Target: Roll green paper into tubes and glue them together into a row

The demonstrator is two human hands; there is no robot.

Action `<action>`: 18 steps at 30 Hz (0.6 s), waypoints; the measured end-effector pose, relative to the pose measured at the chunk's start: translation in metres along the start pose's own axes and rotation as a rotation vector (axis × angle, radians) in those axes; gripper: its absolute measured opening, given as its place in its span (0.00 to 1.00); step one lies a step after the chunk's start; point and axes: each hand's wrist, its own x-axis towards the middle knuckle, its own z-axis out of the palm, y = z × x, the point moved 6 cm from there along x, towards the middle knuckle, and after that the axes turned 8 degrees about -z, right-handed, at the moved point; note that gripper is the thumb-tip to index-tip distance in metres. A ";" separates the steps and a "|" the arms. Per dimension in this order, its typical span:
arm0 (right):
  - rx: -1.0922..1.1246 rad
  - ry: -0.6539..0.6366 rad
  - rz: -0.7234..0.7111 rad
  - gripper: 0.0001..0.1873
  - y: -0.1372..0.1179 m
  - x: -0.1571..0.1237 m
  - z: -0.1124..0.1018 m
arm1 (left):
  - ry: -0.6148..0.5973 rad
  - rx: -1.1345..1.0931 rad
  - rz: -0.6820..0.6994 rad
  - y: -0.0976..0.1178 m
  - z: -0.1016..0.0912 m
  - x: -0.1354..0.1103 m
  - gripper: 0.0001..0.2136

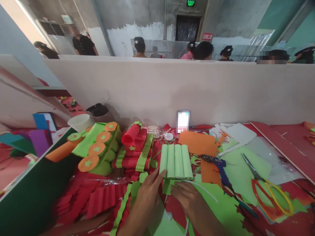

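Observation:
A row of several pale green paper rolls (176,160) lies side by side in front of me. My left hand (151,186) is at the lower left corner of this row, fingers stretched out, a fingertip touching the end roll. Just below the rolls is a darker green paper strip (167,187). My right hand (188,196) lies over it with the fingertips on its right part; the palm's underside is hidden. A large bright green sheet (219,200) extends to the right of that hand. White cord (205,190) runs across the sheet.
Scissors (265,191) and a blue glue gun (220,167) lie to the right. Orange-ended green rolls (94,149) and a red paper bundle (134,149) are stacked left, by a green box wall (44,186). A lit phone (183,121) leans against the white partition (147,88).

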 end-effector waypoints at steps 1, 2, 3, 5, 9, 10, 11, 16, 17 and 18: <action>-0.016 -0.036 -0.014 0.22 -0.001 -0.001 0.001 | -0.046 -0.014 -0.004 0.001 0.002 0.003 0.42; -0.036 -0.065 -0.030 0.23 -0.002 -0.002 0.002 | -0.087 -0.029 -0.004 0.002 0.004 0.006 0.42; -0.059 -0.089 -0.049 0.23 -0.002 -0.004 0.002 | -0.121 -0.041 -0.004 0.002 0.006 0.008 0.43; -0.098 -0.133 -0.101 0.23 -0.002 -0.006 0.002 | -0.165 -0.060 -0.004 0.003 0.008 0.012 0.43; -0.123 -0.222 -0.204 0.21 0.002 -0.005 -0.005 | -0.172 -0.114 0.031 0.000 0.007 0.015 0.40; -0.121 -0.242 -0.221 0.21 0.003 -0.004 -0.008 | -0.170 -0.126 0.051 -0.001 0.006 0.015 0.40; -0.117 -0.262 -0.235 0.20 0.004 -0.002 -0.011 | -0.165 -0.134 0.074 -0.002 0.005 0.015 0.41; -0.107 -0.315 -0.276 0.24 0.007 -0.003 -0.016 | -0.125 -0.179 0.183 0.001 -0.001 0.007 0.31; -0.105 -0.315 -0.273 0.27 0.007 -0.005 -0.015 | -0.113 -0.194 0.187 0.002 -0.003 0.005 0.28; -0.101 -0.316 -0.265 0.29 0.007 -0.007 -0.014 | -0.101 -0.206 0.185 0.004 -0.004 0.004 0.25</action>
